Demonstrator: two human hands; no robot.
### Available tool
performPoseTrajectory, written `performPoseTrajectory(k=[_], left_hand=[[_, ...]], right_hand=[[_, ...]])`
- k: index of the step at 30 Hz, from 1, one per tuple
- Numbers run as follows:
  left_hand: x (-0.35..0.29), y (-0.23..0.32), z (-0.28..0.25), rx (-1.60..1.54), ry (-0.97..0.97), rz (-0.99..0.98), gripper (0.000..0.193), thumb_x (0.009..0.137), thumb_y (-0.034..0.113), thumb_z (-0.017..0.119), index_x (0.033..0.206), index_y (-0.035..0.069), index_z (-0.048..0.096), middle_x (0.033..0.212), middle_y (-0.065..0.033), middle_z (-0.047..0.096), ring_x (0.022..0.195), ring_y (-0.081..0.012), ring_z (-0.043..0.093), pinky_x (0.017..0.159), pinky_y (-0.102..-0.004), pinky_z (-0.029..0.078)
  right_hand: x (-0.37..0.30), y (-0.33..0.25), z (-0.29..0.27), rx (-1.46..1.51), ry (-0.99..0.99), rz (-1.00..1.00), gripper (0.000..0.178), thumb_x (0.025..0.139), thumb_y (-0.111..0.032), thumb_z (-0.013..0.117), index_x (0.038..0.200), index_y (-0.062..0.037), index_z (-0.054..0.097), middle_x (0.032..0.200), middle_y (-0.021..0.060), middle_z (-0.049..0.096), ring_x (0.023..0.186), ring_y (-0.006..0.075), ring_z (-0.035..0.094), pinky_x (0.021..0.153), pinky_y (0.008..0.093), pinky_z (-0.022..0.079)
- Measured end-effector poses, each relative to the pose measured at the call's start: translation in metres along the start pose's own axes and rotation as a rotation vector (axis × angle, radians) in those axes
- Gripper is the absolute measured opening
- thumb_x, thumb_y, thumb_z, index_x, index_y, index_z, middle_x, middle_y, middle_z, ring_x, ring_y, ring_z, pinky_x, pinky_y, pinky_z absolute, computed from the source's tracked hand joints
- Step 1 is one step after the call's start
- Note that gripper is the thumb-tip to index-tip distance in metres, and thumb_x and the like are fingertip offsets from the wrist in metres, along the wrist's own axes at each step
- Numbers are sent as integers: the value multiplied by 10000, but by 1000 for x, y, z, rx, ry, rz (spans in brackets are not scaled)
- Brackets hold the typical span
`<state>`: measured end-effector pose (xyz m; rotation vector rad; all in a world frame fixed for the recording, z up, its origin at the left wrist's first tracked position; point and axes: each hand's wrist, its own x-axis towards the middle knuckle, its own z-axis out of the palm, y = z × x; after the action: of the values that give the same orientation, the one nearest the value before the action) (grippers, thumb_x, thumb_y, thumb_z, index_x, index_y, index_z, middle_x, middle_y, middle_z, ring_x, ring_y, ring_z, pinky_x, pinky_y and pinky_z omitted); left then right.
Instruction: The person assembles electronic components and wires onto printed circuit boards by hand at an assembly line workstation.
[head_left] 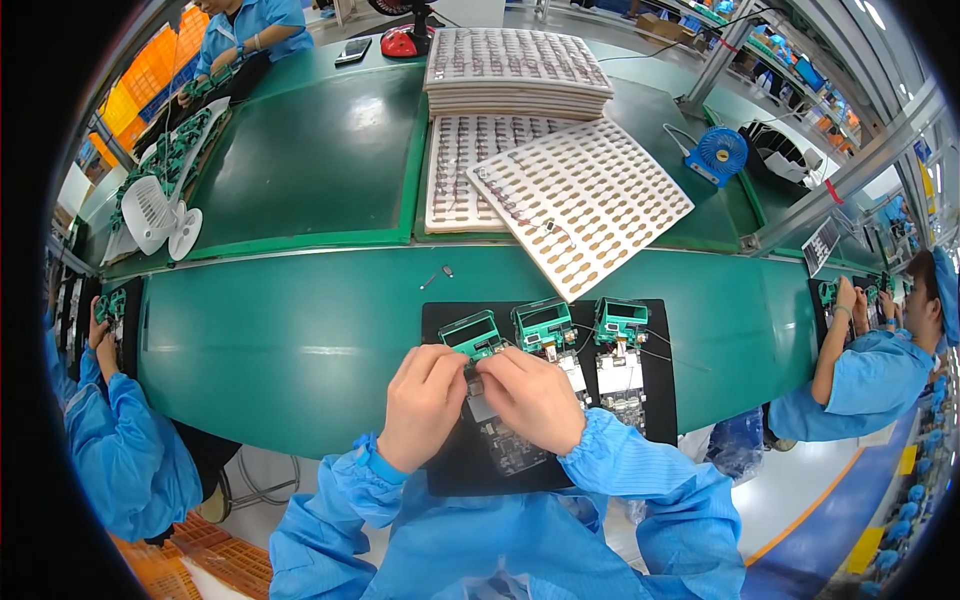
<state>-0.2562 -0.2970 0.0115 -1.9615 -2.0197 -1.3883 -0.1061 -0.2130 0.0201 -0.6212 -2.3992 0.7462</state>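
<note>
My left hand (422,405) and my right hand (537,398) meet over the black mat (650,450), fingers pinched together at the lower edge of the leftmost green plastic frame (470,333). What the fingertips grip there is hidden behind the fingers. Below the frame, a circuit board (512,450) runs out from under my hands toward me. Two more green frames, a middle one (544,326) and a right one (622,320), lie alongside, each joined to a board with a silvery plate. Thin wires stick out around the right frame. My right hand partly covers the middle board.
Beyond the mat, a white foam tray (600,220) of small parts leans over another, with a tray stack (515,70) behind. A small loose part (447,270) lies on the green table (270,340). A blue fan (718,155) stands right, a white fan (150,215) left. Co-workers sit on both sides.
</note>
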Motion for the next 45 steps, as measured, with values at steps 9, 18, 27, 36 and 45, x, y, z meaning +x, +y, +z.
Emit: performPoseTrajectory(k=[9, 18, 27, 36, 45], left_hand=[[2, 5, 0, 9, -4, 5, 192, 729, -72, 674, 907, -12, 634, 904, -124, 589, 807, -300, 600, 685, -381, 511], [-9, -1, -5, 250, -125, 152, 404, 704, -48, 650, 1106, -13, 660, 998, -113, 574, 924, -276, 587, 777, -385, 497], [-4, -9, -14, 466, -209, 425, 403, 722, 36, 616, 1113, -62, 639, 1113, -138, 581, 1044, -274, 570, 917, -401, 466], [2, -15, -19, 245, -198, 367, 433, 689, -56, 630, 1119, -12, 641, 1083, -135, 578, 996, -310, 576, 868, -430, 467], [-3, -20, -20, 222, -196, 338, 387, 717, -29, 633, 1103, -16, 648, 1080, -131, 579, 979, -293, 585, 857, -405, 483]], right_hand=[[0, -1, -1, 4, 40, -12, 143, 805, -8, 633, 946, -34, 637, 804, 115, 588, 687, 312, 621, 568, 381, 508], [-7, 0, -12, -55, 30, 9, 146, 808, -59, 666, 953, -48, 654, 845, 95, 610, 707, 292, 635, 595, 373, 524], [-20, 38, -80, -625, 342, 174, 115, 799, -86, 700, 808, -87, 585, 775, 68, 543, 702, 256, 597, 562, 371, 494], [-17, 54, -59, -924, 223, 209, 146, 816, -90, 661, 758, -77, 529, 761, 76, 526, 702, 255, 590, 556, 369, 493], [-25, 68, -96, -377, 465, 307, 81, 837, -22, 648, 806, -21, 573, 742, 123, 547, 602, 286, 563, 533, 384, 451]])
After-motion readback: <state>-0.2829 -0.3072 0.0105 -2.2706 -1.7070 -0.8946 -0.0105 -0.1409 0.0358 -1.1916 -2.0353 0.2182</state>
